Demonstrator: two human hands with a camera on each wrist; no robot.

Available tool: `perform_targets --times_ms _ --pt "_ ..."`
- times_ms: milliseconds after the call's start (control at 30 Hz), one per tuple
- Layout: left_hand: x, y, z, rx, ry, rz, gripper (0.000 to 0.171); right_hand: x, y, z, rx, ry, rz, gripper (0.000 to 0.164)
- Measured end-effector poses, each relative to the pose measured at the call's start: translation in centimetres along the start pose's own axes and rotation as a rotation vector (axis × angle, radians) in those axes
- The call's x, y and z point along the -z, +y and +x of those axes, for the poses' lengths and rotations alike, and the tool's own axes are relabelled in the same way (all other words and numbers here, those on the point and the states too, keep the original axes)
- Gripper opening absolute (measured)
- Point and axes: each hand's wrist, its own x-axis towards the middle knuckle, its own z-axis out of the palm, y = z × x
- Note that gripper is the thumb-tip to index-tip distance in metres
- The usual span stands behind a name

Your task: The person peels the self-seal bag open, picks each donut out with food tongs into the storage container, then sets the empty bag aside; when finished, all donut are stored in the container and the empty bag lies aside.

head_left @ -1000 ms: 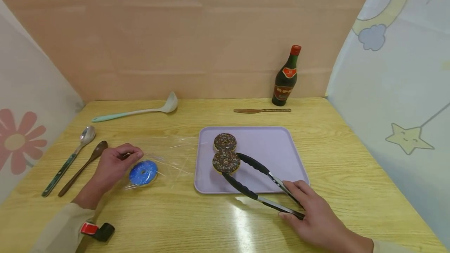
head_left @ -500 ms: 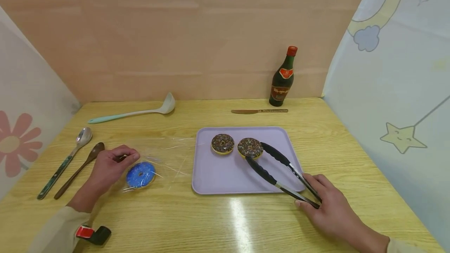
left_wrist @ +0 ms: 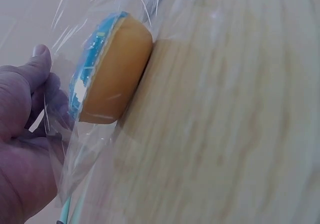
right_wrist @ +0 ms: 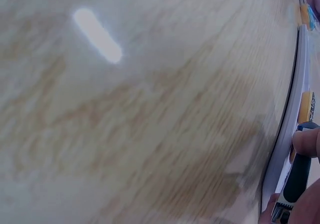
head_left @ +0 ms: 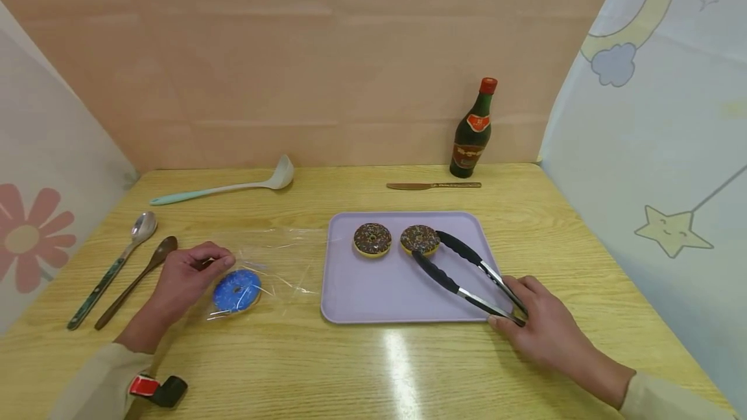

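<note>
My right hand [head_left: 548, 323] grips black-handled metal tongs [head_left: 461, 271]. Their black tips lie at the near and right sides of a chocolate-frosted donut [head_left: 419, 238] on the lilac tray [head_left: 373, 306]. A second chocolate donut [head_left: 372, 240] with sprinkles sits just left of it, apart. My left hand [head_left: 189, 277] pinches the edge of a clear plastic bag [head_left: 292, 271], and the bag's film covers part of the fingers in the left wrist view. A blue-frosted donut [head_left: 237, 291] lies inside that bag, its tan side [left_wrist: 117, 74] showing in the left wrist view.
Left of the left hand lie a wooden spoon [head_left: 140, 277] and a green-handled metal spoon [head_left: 113, 271]. A ladle [head_left: 233, 185] and a knife [head_left: 434, 185] lie toward the back. A dark bottle [head_left: 471, 131] stands at the back right, near the wall.
The tongs have carried one chocolate donut rightward, away from the other, to the tray's upper middle. My right hand moved right with them. The left hand has stayed at the bag.
</note>
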Motion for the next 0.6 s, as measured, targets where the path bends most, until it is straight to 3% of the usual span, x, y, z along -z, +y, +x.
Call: perform_targets --times_ms 233,500,600 --pt "0.1 -1.2 -0.2 0.013 -0.010 -0.010 0.007 -0.2 0.1 0.4 -0.009 -0.027 -0.003 0.064" --pt "0.2 -0.6 -0.2 0.006 -0.026 -0.015 0.008 -0.2 0.2 0.6 -0.006 -0.032 -0.002 0.066" --pt "0.1 0.3 0.0 -0.006 -0.028 -0.029 0.009 -0.3 0.3 0.5 -0.001 -0.017 -0.006 0.067"
